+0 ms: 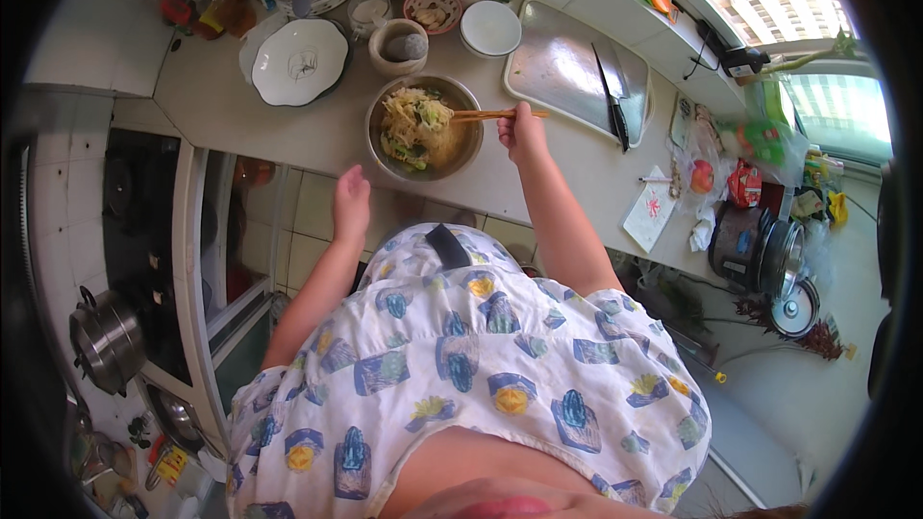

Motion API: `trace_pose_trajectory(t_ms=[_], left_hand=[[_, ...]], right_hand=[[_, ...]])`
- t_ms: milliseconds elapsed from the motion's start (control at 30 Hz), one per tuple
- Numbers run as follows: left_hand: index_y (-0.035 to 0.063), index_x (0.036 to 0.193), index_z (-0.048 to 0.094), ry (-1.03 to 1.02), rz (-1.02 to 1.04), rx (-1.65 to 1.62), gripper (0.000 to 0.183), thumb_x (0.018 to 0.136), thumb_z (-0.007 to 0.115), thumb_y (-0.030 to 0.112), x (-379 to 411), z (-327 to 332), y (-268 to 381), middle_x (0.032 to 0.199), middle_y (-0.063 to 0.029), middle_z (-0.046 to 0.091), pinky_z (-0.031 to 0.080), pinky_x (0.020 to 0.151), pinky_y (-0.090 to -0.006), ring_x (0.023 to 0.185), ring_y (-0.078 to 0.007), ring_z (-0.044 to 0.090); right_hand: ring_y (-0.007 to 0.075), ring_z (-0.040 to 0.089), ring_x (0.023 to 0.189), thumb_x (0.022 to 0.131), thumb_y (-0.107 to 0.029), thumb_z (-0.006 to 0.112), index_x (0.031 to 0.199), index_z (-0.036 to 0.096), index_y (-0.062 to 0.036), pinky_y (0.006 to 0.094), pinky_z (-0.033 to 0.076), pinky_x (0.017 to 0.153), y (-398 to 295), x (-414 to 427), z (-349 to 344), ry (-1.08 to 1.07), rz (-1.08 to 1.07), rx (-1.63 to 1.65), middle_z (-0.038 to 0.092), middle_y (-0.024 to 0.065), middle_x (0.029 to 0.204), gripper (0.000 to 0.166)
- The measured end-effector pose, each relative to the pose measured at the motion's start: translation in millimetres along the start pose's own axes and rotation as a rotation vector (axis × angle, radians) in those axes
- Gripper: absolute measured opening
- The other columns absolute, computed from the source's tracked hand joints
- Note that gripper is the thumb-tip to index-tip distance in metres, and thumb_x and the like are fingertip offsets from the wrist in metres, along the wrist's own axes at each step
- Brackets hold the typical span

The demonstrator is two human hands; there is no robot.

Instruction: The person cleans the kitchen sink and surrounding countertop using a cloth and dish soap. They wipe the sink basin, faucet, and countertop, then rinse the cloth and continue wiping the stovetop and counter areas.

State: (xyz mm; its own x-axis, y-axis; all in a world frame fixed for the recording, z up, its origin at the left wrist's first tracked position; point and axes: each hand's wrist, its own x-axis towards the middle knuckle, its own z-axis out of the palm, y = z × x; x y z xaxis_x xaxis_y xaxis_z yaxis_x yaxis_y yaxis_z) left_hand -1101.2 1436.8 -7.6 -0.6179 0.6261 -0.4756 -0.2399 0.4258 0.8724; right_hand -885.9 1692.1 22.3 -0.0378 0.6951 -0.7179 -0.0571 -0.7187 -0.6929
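Note:
My right hand (520,134) grips a pair of wooden chopsticks (476,115). Their tips reach over the rim into a stainless steel bowl (477,104) and touch the food there. Inside lie pale noodles (412,115), apparently mixed with green leafy vegetables (407,151). My left hand (351,203) hovers in front of the counter edge, to the lower left of the bowl and apart from it. Nothing shows in that hand, and its fingers look loosely extended.
Behind the bowl stands a stone mortar (398,58) with its pestle. A scalloped white plate (299,63) lies to the left, near stacked white bowls (490,29). A black-handled knife (613,104) rests on the cutting board (555,65). At the left is a stovetop (140,231).

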Motion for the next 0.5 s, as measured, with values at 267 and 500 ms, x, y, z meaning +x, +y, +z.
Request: trace_pose_trajectory(t_ms=[267, 500], left_hand=[[0.0037, 0.114, 0.057, -0.212, -0.237, -0.041, 0.030, 0.090, 0.067, 0.018, -17, 36, -14, 0.103, -0.0031, 0.061, 0.043, 0.088, -0.0256, 0.095, -0.0109, 0.055], [0.0055, 0.104, 0.056, -0.165, -0.257, -0.197, 0.024, 0.087, 0.069, 0.017, -3, 45, -14, 0.098, -0.0022, 0.060, 0.044, 0.079, -0.0276, 0.088, -0.0129, 0.055]], right_hand=[[0.0143, 0.058, 0.053, 0.098, -0.026, 0.047, 0.080, 0.059, -0.0031, 0.0287, 0.047, 0.052, -43, -75, 14, 0.087, -0.830, -0.472, 0.061, 0.0066, 0.060, 0.031], [0.0256, 0.062, 0.064, 0.096, -0.020, 0.053, 0.084, 0.057, -0.0037, 0.0366, 0.047, 0.060, -19, -76, 35, -0.037, -1.032, -0.747, 0.062, 0.0126, 0.067, 0.021]])
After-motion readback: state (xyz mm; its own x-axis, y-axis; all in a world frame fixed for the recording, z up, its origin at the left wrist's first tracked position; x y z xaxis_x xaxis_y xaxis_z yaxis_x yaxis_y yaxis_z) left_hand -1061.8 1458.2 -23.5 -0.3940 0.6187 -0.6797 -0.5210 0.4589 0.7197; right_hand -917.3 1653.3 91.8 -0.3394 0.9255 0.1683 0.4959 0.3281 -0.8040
